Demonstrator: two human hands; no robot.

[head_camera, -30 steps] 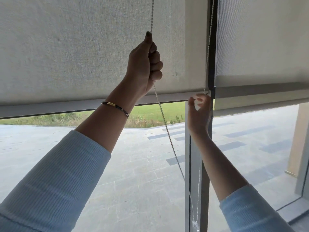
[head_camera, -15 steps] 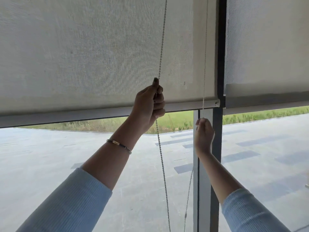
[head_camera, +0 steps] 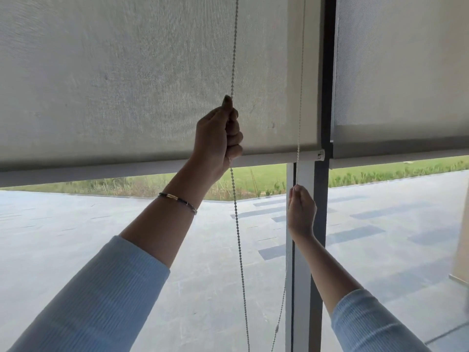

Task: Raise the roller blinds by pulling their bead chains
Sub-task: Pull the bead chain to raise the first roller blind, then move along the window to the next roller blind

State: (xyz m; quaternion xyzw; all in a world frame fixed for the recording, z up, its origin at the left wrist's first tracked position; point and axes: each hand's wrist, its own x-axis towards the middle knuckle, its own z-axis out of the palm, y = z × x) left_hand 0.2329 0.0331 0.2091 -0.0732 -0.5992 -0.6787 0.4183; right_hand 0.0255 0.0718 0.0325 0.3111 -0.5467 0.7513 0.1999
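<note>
A wide beige roller blind covers the upper window, its bottom bar hanging partway up the glass. Its bead chain runs as a loop with two strands. My left hand is fisted around the near strand in front of the fabric, thumb up. My right hand pinches the far strand just below the bar, beside the frame post. Lower down both strands hang slack. A second blind hangs to the right.
A dark vertical window frame post stands between the two blinds, right behind my right hand. Through the glass lie a paved terrace and a strip of grass. A beige pillar is at the far right edge.
My left hand has come down along the near strand from high on the fabric to near the bottom bar. My right hand has dropped from the bar's end to just below it.
</note>
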